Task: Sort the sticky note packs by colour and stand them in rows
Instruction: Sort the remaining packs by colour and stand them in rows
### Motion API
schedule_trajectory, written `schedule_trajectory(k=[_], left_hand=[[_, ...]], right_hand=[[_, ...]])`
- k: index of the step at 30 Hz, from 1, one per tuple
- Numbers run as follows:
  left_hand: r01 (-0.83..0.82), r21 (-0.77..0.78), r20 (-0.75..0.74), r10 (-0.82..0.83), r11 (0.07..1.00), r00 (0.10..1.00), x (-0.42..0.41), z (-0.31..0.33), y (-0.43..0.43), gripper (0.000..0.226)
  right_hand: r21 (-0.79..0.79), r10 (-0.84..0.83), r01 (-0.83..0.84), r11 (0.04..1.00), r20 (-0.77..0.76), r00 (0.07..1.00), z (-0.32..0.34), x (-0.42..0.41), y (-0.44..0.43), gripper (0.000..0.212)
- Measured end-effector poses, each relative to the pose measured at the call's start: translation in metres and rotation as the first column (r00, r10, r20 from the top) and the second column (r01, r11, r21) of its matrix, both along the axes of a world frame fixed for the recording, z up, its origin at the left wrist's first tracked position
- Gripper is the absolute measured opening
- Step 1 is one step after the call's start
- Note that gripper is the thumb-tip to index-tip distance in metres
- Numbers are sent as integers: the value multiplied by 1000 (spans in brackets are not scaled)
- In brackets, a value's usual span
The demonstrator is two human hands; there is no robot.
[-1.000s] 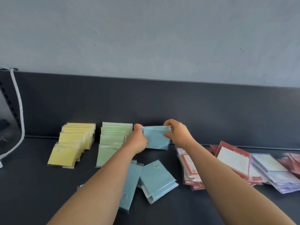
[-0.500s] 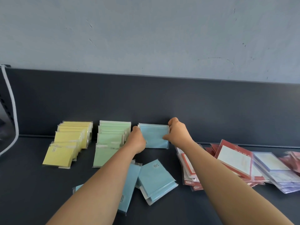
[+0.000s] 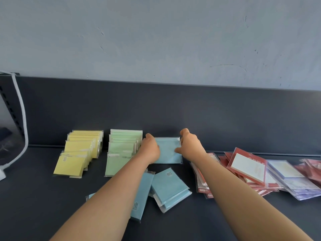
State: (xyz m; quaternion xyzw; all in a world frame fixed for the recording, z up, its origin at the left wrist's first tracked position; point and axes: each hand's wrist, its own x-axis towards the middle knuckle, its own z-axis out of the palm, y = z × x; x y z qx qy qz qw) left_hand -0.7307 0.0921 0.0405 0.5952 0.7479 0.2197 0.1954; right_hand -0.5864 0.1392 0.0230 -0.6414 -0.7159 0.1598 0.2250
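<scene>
The blue pack (image 3: 167, 151) stands upright between left hand (image 3: 150, 150) and right hand (image 3: 190, 145), each grip pinching one side edge

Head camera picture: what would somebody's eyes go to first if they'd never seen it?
The left hand and right hand hold a blue pack standing up at the back of the dark shelf, in the middle. Left of it stand a yellow row and a green row. In front lie loose blue packs, and a messy red pile sprawls on the right.
</scene>
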Motion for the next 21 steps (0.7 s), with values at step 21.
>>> schedule_trajectory(k=[21], left_hand=[[-12,-120,176,34,993,984,-7,-8,10,59]], right_hand=[[-213,39,-56,975,-83,996,-1,11,6,63]])
